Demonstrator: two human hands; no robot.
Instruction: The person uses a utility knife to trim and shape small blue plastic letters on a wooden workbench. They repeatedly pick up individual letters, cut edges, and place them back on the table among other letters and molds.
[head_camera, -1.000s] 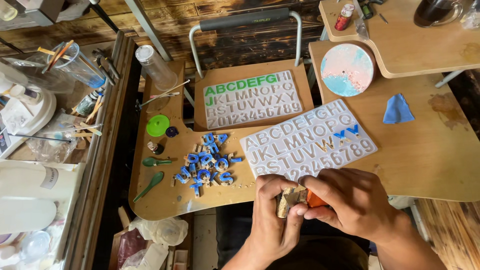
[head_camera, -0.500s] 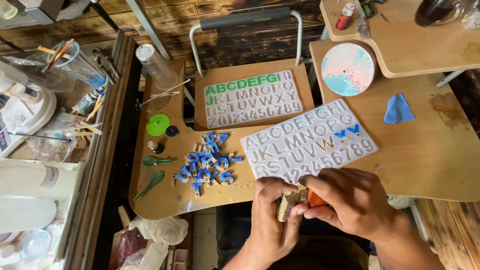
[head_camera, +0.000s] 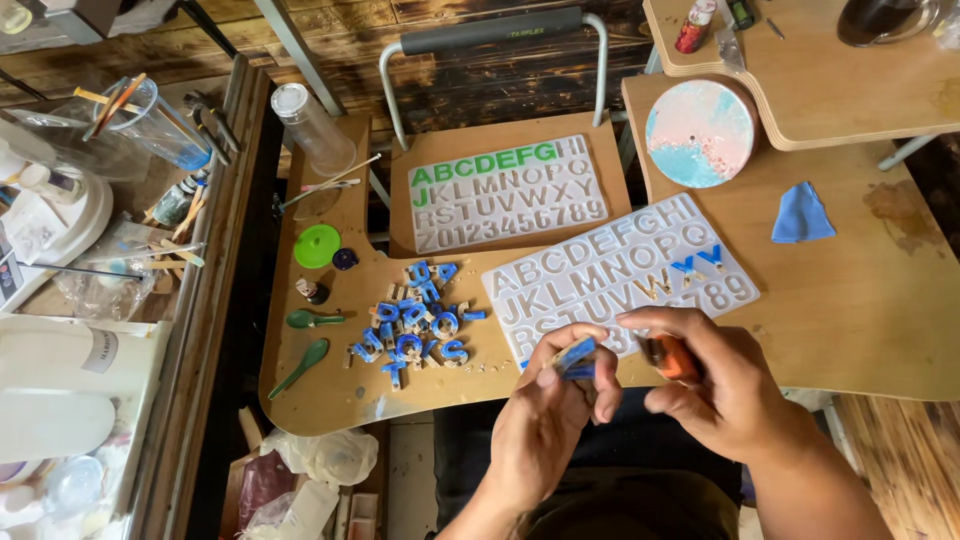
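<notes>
Left to right: my left hand (head_camera: 545, 425) now pinches the blue-and-wood letter piece (head_camera: 577, 357), turned blue face up, below the clear letter mould (head_camera: 620, 275); my right hand (head_camera: 715, 385) closes around an orange tool (head_camera: 668, 358).

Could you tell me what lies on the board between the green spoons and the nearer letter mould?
In the head view, a heap of blue cast letters lies between the green spoons and the nearer letter mould.
</notes>
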